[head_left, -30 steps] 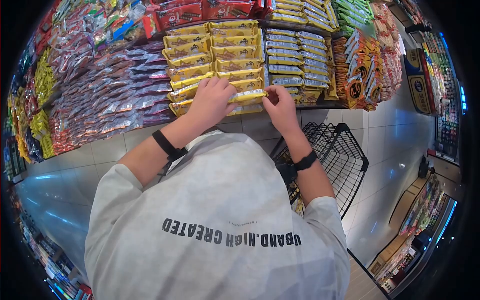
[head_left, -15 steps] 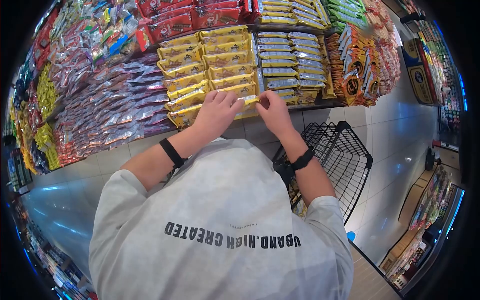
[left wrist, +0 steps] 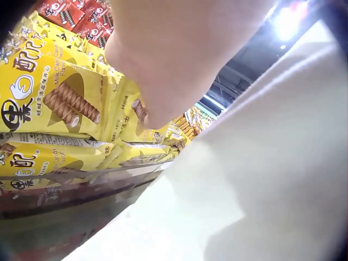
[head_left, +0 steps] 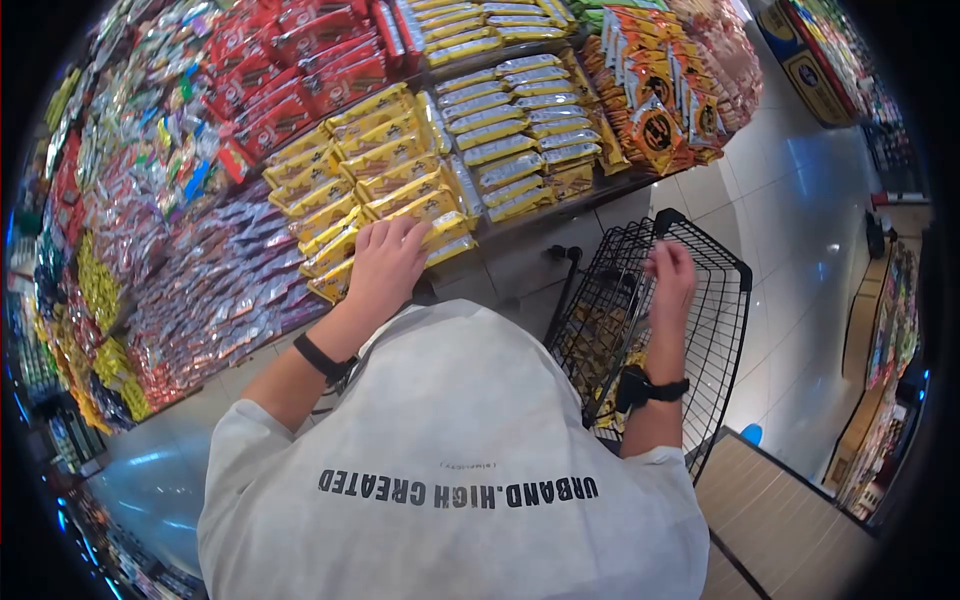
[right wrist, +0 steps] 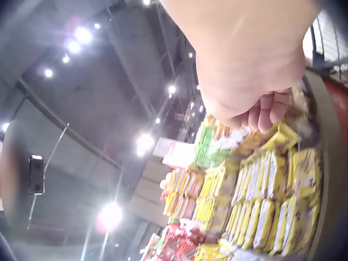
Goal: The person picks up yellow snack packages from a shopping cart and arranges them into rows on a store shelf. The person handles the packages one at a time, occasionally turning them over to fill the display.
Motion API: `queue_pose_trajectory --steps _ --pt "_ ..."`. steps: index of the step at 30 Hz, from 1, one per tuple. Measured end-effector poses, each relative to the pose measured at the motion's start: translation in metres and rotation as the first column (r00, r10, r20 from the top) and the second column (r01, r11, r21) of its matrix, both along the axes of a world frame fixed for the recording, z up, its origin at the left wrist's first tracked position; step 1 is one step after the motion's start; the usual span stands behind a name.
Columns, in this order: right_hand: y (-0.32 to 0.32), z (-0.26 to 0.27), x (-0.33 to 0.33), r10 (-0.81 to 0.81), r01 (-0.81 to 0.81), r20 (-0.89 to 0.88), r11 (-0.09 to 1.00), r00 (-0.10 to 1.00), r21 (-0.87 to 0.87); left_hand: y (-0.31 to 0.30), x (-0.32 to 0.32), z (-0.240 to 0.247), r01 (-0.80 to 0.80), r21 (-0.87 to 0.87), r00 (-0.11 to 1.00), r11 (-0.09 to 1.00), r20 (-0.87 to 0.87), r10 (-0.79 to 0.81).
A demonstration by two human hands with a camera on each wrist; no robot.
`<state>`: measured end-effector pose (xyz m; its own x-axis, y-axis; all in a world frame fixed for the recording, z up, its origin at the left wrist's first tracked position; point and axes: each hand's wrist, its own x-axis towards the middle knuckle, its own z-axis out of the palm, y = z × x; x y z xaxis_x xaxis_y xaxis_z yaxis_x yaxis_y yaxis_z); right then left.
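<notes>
Yellow packets of milk-candy-flavour rolled wafers [head_left: 385,145] stand in two columns in the display bin. My left hand [head_left: 390,255] rests on the front packets, its fingers extended over their top edges. In the left wrist view that hand covers part of a packet [left wrist: 65,103] with rolled wafers printed on it. My right hand [head_left: 672,275] is away from the display, raised over the shopping cart [head_left: 730,330]. Its fingers are loosely curled with nothing visible in them, and the right wrist view shows the same relaxed fingers [right wrist: 265,114].
Right of the wafers lie silver-and-yellow packets [head_left: 490,130], then orange packets [head_left: 655,130]. Red packets [head_left: 330,50] fill the bin behind, and purplish sachets [head_left: 220,280] spread to the left. Yellow goods lie inside the cart, close to my right side.
My right hand has left the front wafer packets and swung right, over the cart. The left hand stays at the packets, and the head view has turned.
</notes>
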<state>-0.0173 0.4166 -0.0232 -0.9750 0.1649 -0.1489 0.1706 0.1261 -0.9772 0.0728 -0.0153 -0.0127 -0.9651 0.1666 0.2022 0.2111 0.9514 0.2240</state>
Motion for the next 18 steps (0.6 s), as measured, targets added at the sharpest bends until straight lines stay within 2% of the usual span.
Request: queue_pose_trajectory --steps 2,3,4,5,7,8,9,11,12,14,18 --pt "0.046 -0.018 0.022 -0.117 0.094 0.159 0.985 0.980 0.145 0.005 0.001 0.009 0.007 -0.002 1.000 1.000 0.016 -0.007" --pt "0.048 -0.018 0.038 -0.138 0.116 0.166 0.984 0.976 0.137 0.007 0.002 0.011 -0.005 0.004 0.999 1.000 0.036 0.004" --pt "0.043 -0.013 0.056 -0.088 -0.044 0.309 0.917 0.947 0.396 0.007 0.002 0.010 -0.017 0.016 0.999 1.000 0.032 0.016" --pt "0.041 -0.011 0.074 -0.076 -0.238 0.457 0.771 0.886 0.591 0.008 0.002 0.010 0.010 0.011 0.999 1.000 0.040 -0.010" --pt "0.043 -0.047 0.115 0.062 -0.361 0.436 0.671 0.898 0.648 0.014 0.001 0.016 -0.030 0.045 0.999 0.999 0.021 0.029" --pt "0.026 -0.039 0.125 0.025 -0.399 0.544 0.708 0.839 0.583 0.016 -0.001 0.017 -0.032 0.065 0.999 0.997 0.018 0.030" --pt "0.023 -0.075 0.147 -0.046 -0.435 0.551 0.560 0.833 0.705 0.019 -0.002 0.019 -0.012 0.064 1.000 0.998 0.022 0.011" --pt "-0.011 -0.036 0.146 -0.151 -0.436 0.654 0.632 0.742 0.641 0.027 -0.004 0.024 -0.009 0.076 1.000 0.997 -0.008 0.009" --pt "-0.010 -0.039 0.148 -0.163 -0.427 0.657 0.641 0.736 0.638 0.030 -0.005 0.024 0.008 0.084 1.000 0.996 -0.022 -0.006" --pt "-0.005 -0.050 0.154 -0.170 -0.348 0.544 0.606 0.822 0.715 0.040 -0.007 0.026 0.052 0.108 0.999 0.993 -0.015 -0.051" --pt "0.018 -0.085 0.159 -0.167 -0.231 0.426 0.639 0.889 0.734 0.068 -0.009 0.039 0.163 0.188 0.986 0.969 0.005 -0.167"
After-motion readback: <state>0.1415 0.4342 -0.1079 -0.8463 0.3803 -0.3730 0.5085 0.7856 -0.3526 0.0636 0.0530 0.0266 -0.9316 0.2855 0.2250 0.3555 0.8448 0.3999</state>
